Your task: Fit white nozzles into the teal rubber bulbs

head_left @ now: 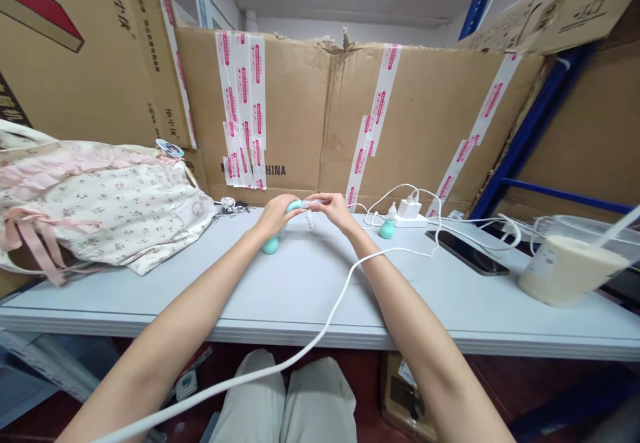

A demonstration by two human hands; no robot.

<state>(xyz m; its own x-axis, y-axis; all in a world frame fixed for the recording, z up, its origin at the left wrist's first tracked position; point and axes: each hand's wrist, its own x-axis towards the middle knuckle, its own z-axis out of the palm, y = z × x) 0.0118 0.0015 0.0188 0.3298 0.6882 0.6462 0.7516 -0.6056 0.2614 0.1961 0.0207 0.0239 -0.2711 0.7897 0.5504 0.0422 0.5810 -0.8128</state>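
My left hand (pixel 277 215) is closed around a mint-green bulb syringe (pixel 294 206), held sideways a little above the table. My right hand (pixel 331 207) pinches the clear nozzle (pixel 313 203) at the bulb's right end, so both hands meet on the one piece. Just below my left wrist stands a second mint-green bulb (pixel 271 246), its upper part partly hidden by the hand. To the right of my right hand, a third bulb syringe (pixel 387 228) stands upright with its clear tip on top. Something small and clear beneath my hands is too blurred to name.
A white cable (pixel 345 289) crosses in front of my right forearm. Behind the grey table (pixel 310 296) rises a taped cardboard wall (pixel 300 109). On the right are a charger (pixel 410 208), a phone (pixel 467 252) and a cup of drink (pixel 565 266). A floral bag (pixel 110 196) lies left.
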